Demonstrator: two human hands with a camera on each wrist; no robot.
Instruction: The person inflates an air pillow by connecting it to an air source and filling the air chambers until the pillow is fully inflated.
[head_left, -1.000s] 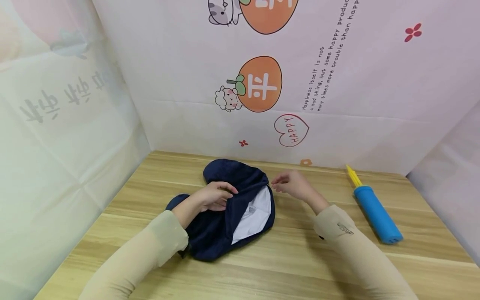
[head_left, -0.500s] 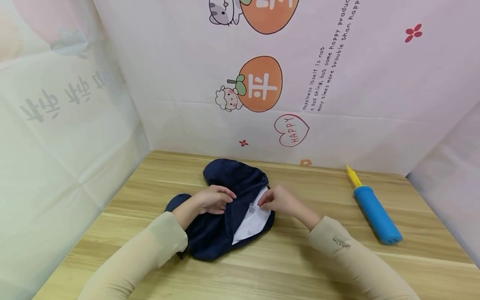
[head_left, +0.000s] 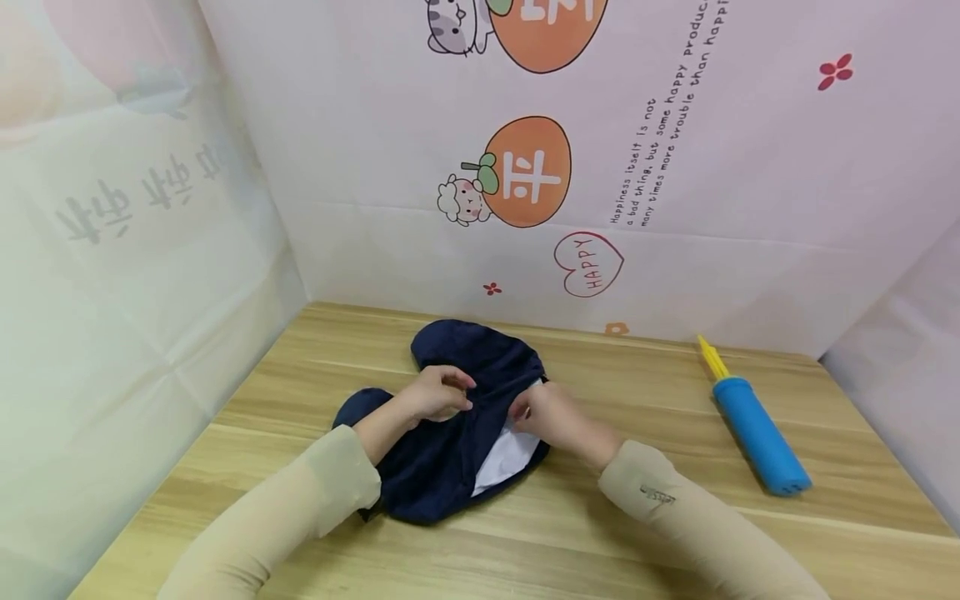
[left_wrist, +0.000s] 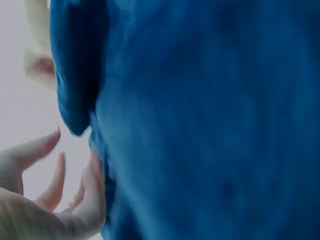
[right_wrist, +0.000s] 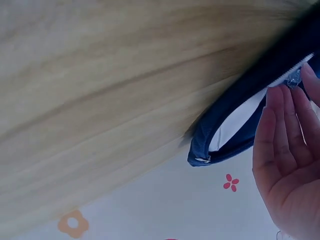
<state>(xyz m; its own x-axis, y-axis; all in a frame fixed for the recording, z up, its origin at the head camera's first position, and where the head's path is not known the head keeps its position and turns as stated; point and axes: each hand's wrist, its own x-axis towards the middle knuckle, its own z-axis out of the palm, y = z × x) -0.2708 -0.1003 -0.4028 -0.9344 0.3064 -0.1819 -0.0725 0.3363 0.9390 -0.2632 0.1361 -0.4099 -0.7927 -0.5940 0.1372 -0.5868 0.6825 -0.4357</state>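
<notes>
A navy U-shaped neck pillow (head_left: 480, 358) lies flat on the table, its zipped side gaping over a white inner bladder (head_left: 504, 458). My left hand (head_left: 437, 393) rests against the navy cloth, thumb and fingers apart. In the left wrist view, the left hand's fingers (left_wrist: 92, 192) touch the fabric and no object sits between them. At the opening, my right hand (head_left: 551, 414) bends over the white part. The right wrist view shows a small clear valve (right_wrist: 294, 78) between thumb and fingertips, pinched there; the right palm (right_wrist: 295, 195) faces the camera.
A blue hand pump (head_left: 761, 433) with a yellow nozzle (head_left: 712, 357) lies to the right of the pillow. Behind the wooden table (head_left: 615, 533) hangs a printed white cloth (head_left: 360, 150), and similar cloth covers both sides.
My right hand has moved left from beside the pillow onto the opening and the valve. The left hand stays almost in place. The head view has shifted slightly.
</notes>
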